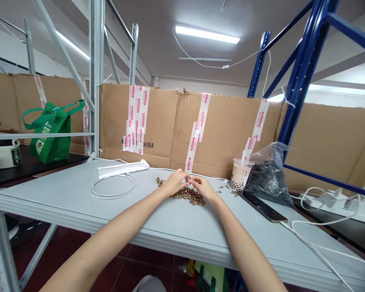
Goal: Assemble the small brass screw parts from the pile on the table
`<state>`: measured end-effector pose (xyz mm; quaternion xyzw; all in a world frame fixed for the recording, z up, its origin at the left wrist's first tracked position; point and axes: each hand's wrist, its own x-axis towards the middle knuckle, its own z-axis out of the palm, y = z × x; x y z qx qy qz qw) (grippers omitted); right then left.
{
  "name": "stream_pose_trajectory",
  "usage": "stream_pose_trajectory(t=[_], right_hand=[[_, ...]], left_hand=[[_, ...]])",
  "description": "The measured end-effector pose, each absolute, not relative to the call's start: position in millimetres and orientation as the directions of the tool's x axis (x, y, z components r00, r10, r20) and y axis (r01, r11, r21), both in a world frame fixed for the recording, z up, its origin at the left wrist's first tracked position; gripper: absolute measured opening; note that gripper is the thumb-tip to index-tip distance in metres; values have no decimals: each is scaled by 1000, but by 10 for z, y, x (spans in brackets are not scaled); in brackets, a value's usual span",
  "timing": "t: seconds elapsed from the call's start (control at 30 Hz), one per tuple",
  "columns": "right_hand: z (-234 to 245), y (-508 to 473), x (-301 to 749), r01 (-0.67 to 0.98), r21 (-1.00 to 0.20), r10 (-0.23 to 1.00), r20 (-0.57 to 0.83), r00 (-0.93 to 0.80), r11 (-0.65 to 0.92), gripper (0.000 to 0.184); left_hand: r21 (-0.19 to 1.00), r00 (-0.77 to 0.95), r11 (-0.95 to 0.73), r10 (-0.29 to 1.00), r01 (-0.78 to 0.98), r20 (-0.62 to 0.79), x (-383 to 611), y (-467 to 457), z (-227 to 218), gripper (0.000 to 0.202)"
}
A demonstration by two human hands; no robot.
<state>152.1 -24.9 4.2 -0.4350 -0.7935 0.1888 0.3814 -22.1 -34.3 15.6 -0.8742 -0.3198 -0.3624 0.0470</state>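
My left hand and my right hand meet over a heap of small brass-coloured parts on the pale grey table. The fingertips of both hands are pinched together around a tiny piece too small to name. More loose brass parts lie scattered just left of the left hand, and several small ones lie to the right of the right hand.
A coiled white cable and a flat white packet lie at left. A bubble-tea cup, a plastic bag of dark parts and a phone sit at right. Cardboard walls the back; a green bag stands far left.
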Motion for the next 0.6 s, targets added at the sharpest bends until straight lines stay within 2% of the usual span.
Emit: stream_pose_trajectory(t=[0.07, 0.13, 0.2, 0.27, 0.4, 0.5, 0.57, 0.6], right_hand=[[74, -265, 1633, 731, -499, 856, 464, -228, 465, 34], [96, -275, 1774, 900, -338, 867, 491, -82, 276, 32], [92, -273, 1909, 982, -174, 851, 524, 30, 72, 29], [62, -268, 2014, 992, -84, 852, 507, 128, -99, 28], [-23, -271, 2121, 966, -12, 824, 519, 228, -260, 29], [-9, -293, 2124, 945, -7, 759, 593, 268, -328, 29], [57, -318, 2058, 953, -46, 752, 603, 266, -301, 32], [99, -335, 1995, 972, -72, 767, 601, 222, -226, 31]], left_hand=[[128, 526, -771, 535, 624, 661, -272, -297, 159, 25], [100, 481, -700, 581, 707, 657, -367, -224, 175, 28], [61, 400, -562, 657, 825, 638, -502, -141, 195, 26], [31, 287, -381, 746, 924, 601, -658, -71, 218, 25], [-12, 72, -75, 881, 997, 468, -974, -16, 300, 26], [-35, -79, 93, 956, 995, 283, -1205, -22, 416, 31], [-36, -123, 131, 977, 991, 173, -1350, -25, 493, 36], [-35, -129, 133, 986, 990, 107, -1414, -25, 522, 41]])
